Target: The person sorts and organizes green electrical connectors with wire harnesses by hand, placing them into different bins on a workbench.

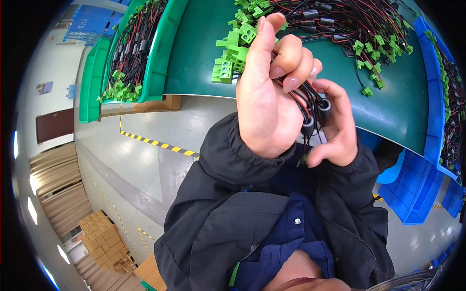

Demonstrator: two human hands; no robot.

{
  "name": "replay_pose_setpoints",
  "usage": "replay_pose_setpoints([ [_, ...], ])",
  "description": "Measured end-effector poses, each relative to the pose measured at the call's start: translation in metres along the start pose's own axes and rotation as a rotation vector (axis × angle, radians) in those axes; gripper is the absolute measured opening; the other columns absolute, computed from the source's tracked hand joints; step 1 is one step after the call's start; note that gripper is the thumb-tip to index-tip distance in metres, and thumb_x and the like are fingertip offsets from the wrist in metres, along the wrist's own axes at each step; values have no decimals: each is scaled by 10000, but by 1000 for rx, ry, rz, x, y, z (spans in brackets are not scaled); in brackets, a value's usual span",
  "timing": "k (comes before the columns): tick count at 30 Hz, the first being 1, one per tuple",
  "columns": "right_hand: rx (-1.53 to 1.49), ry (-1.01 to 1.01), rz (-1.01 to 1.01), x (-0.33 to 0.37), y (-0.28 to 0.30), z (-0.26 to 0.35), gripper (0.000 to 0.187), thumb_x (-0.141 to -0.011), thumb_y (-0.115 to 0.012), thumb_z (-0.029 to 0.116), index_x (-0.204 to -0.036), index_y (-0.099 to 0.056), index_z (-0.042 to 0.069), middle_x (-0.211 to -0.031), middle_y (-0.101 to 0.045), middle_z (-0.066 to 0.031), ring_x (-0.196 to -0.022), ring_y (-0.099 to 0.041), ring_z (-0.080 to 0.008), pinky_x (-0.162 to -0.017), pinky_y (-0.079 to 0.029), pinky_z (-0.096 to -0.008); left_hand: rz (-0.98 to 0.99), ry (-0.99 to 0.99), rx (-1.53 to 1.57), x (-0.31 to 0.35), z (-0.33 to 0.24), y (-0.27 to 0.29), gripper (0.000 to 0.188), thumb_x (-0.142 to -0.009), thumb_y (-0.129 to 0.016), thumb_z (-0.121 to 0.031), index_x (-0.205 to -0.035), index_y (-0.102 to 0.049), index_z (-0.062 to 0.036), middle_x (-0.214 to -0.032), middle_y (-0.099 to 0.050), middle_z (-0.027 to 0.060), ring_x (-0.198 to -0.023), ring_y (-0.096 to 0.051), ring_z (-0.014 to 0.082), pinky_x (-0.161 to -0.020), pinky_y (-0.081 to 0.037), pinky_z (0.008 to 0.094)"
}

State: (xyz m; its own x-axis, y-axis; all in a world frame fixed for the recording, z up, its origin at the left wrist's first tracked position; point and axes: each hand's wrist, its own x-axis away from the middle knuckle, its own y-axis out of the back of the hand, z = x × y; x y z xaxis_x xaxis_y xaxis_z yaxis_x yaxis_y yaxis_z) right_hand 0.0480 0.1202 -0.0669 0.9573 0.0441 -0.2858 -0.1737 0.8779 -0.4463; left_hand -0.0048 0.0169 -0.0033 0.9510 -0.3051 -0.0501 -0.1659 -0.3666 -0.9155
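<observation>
My left hand (272,92) is closed around a bundle of cables (297,94) with thin red and black wires. Green screw-terminal connectors (232,60) stick out beyond its thumb side. Below the fingers, black cylindrical cores (307,127) hang on the wires. My right hand (340,128) curves beside this hanging part, its fingers behind the wires and its thumb held apart from them. Near that thumb, a small dark green wire end is blurred. Whether the right fingertips touch the cables cannot be made out.
Across the green table (204,58) lies a large pile of similar cables (335,19). A green bin (160,58) of cables stands at the left, and a blue bin (432,87) holds more at the right. Stacked cartons (103,237) stand on the floor at lower left.
</observation>
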Motion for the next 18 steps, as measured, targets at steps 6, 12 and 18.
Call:
replay_pose_setpoints([
  [6,265,-118,-68,5,9,-2,546,-667,-642,-27,-1139,-369,-29,-994,-511,-94,-874,-529,-145,-795,-427,-270,160,8,-238,-7,-1,5,320,-911,-337,-319,-739,-446,-71,-532,-249,-52,-506,-254,69,-481,-232,200],
  [12,-309,-308,214,8,26,-6,502,-802,-547,185,-1195,-326,-36,-975,-534,-161,-654,-522,-123,-588,-424,-226,241,153,-363,-5,-16,-14,329,-906,-354,-320,-728,-461,-64,-503,-236,-58,-477,-232,56,-465,-221,198],
  [18,-688,-544,356,10,22,-14,664,-819,-469,446,-1191,-299,-76,-916,-523,-261,-454,-416,-100,-393,-332,-201,322,320,-282,-8,-16,6,307,-931,-237,-291,-760,-444,-141,-514,-240,-79,-398,-182,37,-413,-200,192],
])
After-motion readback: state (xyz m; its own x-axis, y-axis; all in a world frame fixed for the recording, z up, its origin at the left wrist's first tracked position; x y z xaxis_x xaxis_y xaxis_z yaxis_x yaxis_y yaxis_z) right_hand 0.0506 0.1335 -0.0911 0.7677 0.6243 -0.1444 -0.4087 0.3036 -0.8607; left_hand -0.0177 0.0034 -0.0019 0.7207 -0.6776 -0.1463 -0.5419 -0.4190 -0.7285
